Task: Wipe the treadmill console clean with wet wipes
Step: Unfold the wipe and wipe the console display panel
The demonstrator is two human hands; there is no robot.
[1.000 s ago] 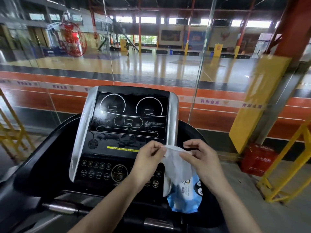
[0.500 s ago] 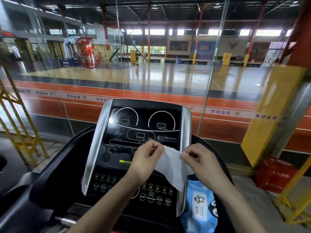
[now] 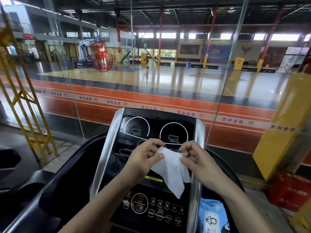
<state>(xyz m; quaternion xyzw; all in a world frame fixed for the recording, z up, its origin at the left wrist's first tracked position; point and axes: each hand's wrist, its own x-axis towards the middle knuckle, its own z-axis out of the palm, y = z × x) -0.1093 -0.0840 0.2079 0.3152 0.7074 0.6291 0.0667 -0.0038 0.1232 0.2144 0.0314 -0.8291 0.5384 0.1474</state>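
The black treadmill console (image 3: 143, 130) with silver side rails fills the lower middle of the head view. Its dial display sits above and its round buttons below. In front of the display my left hand (image 3: 143, 158) and my right hand (image 3: 195, 157) each pinch a top corner of a white wet wipe (image 3: 171, 172). The wipe hangs partly unfolded between them and is held off the console's surface. A blue wet wipe pack (image 3: 212, 217) with a penguin picture lies in the tray to the right of the console.
A glass wall (image 3: 168, 81) stands right behind the console, with an indoor court beyond it. Yellow metal framing (image 3: 25, 106) rises on the left. A yellow padded column (image 3: 277, 125) and a red box (image 3: 291, 190) stand on the right.
My view has tilted up and to the left, so the console sits lower and further right in the frame. Both hands have spread the wipe wider and lifted it in front of the display.
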